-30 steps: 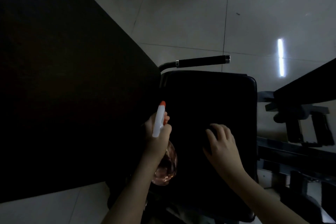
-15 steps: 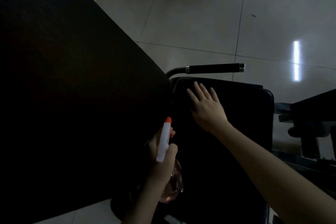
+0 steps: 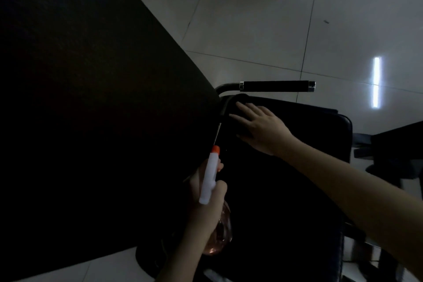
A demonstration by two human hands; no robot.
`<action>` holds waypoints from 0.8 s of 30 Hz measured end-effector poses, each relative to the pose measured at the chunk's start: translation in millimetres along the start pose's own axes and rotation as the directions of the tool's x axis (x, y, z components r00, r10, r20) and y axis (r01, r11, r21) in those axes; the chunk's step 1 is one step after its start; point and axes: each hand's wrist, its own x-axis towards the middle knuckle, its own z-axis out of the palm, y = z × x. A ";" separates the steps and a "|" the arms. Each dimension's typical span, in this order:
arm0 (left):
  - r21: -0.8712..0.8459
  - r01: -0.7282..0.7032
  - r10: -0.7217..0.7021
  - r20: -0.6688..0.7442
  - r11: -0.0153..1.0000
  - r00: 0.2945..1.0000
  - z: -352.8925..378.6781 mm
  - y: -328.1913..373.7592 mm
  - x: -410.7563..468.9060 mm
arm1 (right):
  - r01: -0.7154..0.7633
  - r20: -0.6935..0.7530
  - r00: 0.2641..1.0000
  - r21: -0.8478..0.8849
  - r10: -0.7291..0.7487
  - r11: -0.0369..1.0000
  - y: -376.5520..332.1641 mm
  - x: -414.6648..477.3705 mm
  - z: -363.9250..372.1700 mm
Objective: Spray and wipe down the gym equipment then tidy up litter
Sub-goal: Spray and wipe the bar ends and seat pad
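A black padded seat (image 3: 297, 190) of a gym machine fills the lower middle of the dim head view. My right hand (image 3: 261, 127) lies flat with straight fingers on a dark cloth (image 3: 240, 101) at the seat's far left corner. My left hand (image 3: 203, 199) grips a spray bottle (image 3: 210, 176) with a white head, an orange nozzle and a clear pinkish body, held over the seat's left edge with the nozzle pointing away from me.
A large black pad (image 3: 91, 110) slopes across the whole left side. A black handle bar (image 3: 277, 86) sticks out just beyond the seat. More dark machine parts (image 3: 393, 155) stand at the right. Pale floor tiles (image 3: 251, 18) lie beyond.
My right hand has slid from the near middle of the seat up to its far left corner. The left hand with the bottle has stayed beside the seat's left edge.
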 end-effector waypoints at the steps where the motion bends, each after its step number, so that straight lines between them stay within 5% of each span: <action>1: 0.015 -0.019 0.019 0.000 1.000 1.000 -1.6 3.4 -1.3 | -0.046 -0.011 0.999 0.005 0.046 0.999 2.7 9.8 -1.3; 6: 0.045 -0.267 0.267 0.003 0.963 0.964 -4.2 11.2 -5.0 | -0.324 -0.007 0.943 0.215 0.333 0.921 -27.3 50.4 -0.9; 10: -0.002 -0.272 0.272 0.013 0.962 0.962 -6.5 14.6 -7.4 | -0.090 -0.033 0.995 0.113 0.094 0.990 -38.8 11.6 6.3; 13: -0.020 -0.284 0.285 0.077 0.959 0.955 -4.6 16.3 -7.3 | 0.073 0.078 0.994 0.064 -0.078 0.995 -19.8 -9.9 5.2; 16: -0.035 -0.252 0.254 0.092 0.967 0.963 -5.7 15.7 -4.3 | 0.033 0.093 0.995 0.054 -0.038 0.998 -9.2 4.3 1.9; 21: 0.007 -0.345 0.344 0.069 0.939 0.937 -7.1 8.6 -3.6 | -0.260 0.012 0.964 0.245 0.265 0.934 -43.6 33.7 3.5; 24: 0.016 -0.365 0.364 0.027 0.931 0.931 -8.8 4.6 -4.9 | -0.114 0.021 0.993 0.177 0.112 0.978 -52.9 5.8 9.1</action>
